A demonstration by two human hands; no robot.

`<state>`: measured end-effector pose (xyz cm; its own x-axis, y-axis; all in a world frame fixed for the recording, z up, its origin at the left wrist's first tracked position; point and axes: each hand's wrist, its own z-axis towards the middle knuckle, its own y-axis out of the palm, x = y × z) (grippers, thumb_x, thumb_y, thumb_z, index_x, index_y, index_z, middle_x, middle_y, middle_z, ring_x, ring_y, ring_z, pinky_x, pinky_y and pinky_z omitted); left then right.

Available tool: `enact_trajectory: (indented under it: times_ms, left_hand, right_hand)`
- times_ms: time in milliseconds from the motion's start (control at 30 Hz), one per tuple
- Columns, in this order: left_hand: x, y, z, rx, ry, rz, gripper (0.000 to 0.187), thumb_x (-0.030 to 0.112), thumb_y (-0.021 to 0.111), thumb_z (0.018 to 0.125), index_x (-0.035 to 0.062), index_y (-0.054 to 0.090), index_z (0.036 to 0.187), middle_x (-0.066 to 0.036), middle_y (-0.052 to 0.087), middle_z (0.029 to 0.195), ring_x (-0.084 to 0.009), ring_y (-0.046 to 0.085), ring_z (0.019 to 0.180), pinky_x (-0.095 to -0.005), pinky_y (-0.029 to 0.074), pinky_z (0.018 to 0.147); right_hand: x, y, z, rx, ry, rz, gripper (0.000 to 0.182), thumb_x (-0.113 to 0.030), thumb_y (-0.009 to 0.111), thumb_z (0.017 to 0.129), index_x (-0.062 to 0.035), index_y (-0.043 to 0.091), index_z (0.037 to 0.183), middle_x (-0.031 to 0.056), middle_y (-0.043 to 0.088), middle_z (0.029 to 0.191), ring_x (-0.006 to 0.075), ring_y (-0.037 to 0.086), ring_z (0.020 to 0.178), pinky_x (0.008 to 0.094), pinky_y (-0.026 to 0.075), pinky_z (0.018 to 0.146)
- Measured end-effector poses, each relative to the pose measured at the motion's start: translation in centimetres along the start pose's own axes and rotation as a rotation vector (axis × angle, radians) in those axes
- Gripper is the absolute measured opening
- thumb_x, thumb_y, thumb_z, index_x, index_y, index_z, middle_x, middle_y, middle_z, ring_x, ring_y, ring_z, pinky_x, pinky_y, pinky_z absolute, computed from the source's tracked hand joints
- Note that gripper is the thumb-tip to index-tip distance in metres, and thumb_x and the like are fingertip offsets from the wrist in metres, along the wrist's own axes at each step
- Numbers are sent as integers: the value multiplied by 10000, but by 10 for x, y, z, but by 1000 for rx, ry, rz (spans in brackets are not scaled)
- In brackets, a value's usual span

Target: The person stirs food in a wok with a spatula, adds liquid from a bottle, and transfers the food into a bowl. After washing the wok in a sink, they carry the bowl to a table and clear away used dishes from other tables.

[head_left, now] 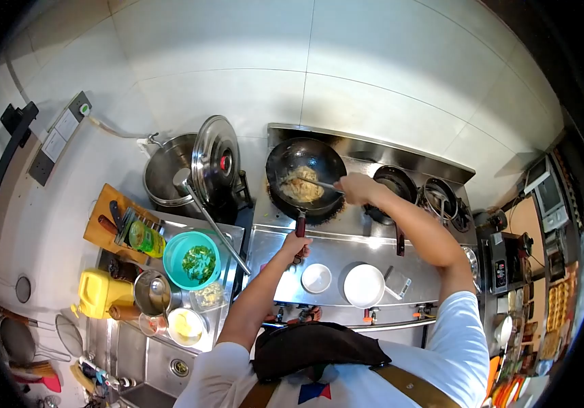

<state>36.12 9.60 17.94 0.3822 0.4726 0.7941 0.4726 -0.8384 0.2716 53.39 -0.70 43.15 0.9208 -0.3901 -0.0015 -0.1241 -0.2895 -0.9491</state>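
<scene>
A dark wok (281,153) sits on the stove with a pale yellow-brown mix of food (303,185) in its bowl. My left hand (296,245) is closed around the wok's reddish-brown handle (300,225), on the near side. In my right hand (358,188) is a long-handled cooking utensil (322,183), gripped from the right, its far end in the food; whether it is a spatula or a ladle I cannot make out. Below the wok, two white bowls, one small (316,278) and one larger (364,285), stand on the steel counter.
Right of the wok are a black frying pan (395,178) and another pan (439,197). A large steel pot (169,166) with a tilted lid (215,160) stands left. Nearer are a turquoise bowl of chopped greens (191,260), a yellow jug (103,294) and a sink (139,347).
</scene>
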Motion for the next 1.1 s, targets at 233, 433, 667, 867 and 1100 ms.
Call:
enact_trajectory:
  times_ms: [233,433,667,867,1100]
  left_hand:
    - [73,14,-32,-101,-80,30,291,153,643,789,57,522,542,-78,517,485,-203,505,391,-330,397,394]
    - [51,17,-46,-95,178,212,293,179,621,770,63,526,519,-50,506,460,-166,485,377,-316,371,379]
    - [29,22,-91,-55,89,177,196,146,609,759,58,542,598,-40,512,496,-136,466,382,-289,353,387]
    - [71,30,-101,-59,-26,137,325,179,630,769,46,521,494,-55,504,458,-181,490,361,-310,356,380]
    - [54,28,-78,-131,170,221,275,168,608,760,51,532,523,-58,509,464,-165,490,370,-308,375,387]
  right_hand:
    - [-15,-31,-108,-142,160,-20,306,-32,566,713,-54,664,1002,220,656,908,374,635,879,446,510,772]
    - [-10,51,-101,85,250,72,345,-56,564,748,-76,619,1089,216,654,847,378,641,822,462,509,747]
    - [-9,50,-129,55,169,156,311,-79,585,739,-60,626,1046,219,646,816,385,635,811,473,500,732]
    - [-10,-3,-156,-42,161,133,171,-55,582,706,-3,674,840,241,645,800,393,637,790,459,502,714]
    - [-9,34,-124,94,246,148,206,-73,586,719,-20,649,907,233,650,853,385,633,840,466,500,741]
